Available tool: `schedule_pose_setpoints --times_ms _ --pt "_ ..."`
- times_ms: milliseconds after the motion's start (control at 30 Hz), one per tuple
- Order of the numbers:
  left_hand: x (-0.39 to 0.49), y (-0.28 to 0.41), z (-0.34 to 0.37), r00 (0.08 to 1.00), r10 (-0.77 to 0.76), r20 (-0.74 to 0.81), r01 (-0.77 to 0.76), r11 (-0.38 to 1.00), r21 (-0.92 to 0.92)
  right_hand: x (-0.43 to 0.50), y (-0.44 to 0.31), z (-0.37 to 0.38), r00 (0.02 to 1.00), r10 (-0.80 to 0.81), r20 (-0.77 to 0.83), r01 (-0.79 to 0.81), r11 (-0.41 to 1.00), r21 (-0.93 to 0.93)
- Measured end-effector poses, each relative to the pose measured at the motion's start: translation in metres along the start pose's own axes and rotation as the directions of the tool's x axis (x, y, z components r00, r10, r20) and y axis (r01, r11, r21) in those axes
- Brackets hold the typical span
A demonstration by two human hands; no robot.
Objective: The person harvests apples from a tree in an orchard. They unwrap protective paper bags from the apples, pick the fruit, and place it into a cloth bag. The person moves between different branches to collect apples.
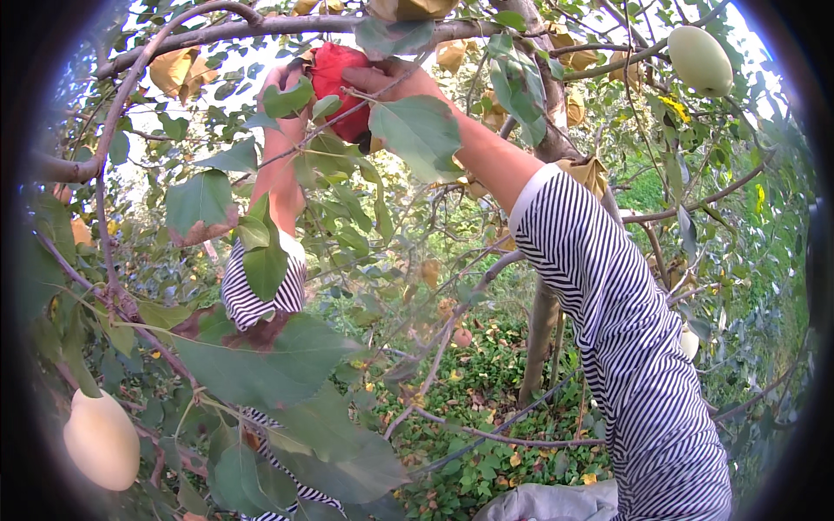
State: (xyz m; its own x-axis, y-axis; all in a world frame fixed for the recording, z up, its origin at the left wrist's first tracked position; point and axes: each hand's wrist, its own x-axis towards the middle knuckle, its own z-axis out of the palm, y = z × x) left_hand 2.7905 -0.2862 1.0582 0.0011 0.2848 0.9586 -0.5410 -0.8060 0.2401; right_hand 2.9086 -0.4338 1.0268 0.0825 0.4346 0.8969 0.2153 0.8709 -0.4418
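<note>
Both arms, in striped sleeves, reach up among the branches of a fruit tree. Between my hands is a red paper fruit bag (pixel 339 81), just below a thick branch. My left hand (pixel 283 91) holds the left side of the bag, its fingers partly behind leaves. My right hand (pixel 394 81) grips the upper right side, with the thumb across the red paper. Dark torn-looking paper shows at the bag's top left and bottom. Leaves and a thin twig cross in front of it, and whether a fruit is inside cannot be seen.
A thick branch (pixel 306 25) runs above the hands. Pale bare fruits hang at upper right (pixel 700 62) and lower left (pixel 102 440). Brown paper bags (pixel 179 70) hang around. A large leaf (pixel 260 365) and twigs stand close in front; a trunk (pixel 542 325) rises behind.
</note>
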Motion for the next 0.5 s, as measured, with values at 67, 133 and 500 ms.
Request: schedule_pose_setpoints --times_ms 67,133,500 --pt "0.026 -0.028 -0.013 0.982 0.176 -0.069 -0.15 0.949 0.276 -0.011 -0.001 0.01 0.999 0.046 -0.018 -0.044 0.995 0.09" --pt "0.039 -0.049 -0.017 0.96 0.267 -0.086 -0.22 0.906 0.363 -0.023 0.003 0.011 0.999 0.034 -0.005 -0.034 0.999 0.042" --pt "-0.031 -0.022 -0.031 0.984 -0.174 -0.049 0.154 0.949 -0.276 -0.071 0.06 -0.017 0.764 -0.481 0.43 0.587 0.242 -0.773"
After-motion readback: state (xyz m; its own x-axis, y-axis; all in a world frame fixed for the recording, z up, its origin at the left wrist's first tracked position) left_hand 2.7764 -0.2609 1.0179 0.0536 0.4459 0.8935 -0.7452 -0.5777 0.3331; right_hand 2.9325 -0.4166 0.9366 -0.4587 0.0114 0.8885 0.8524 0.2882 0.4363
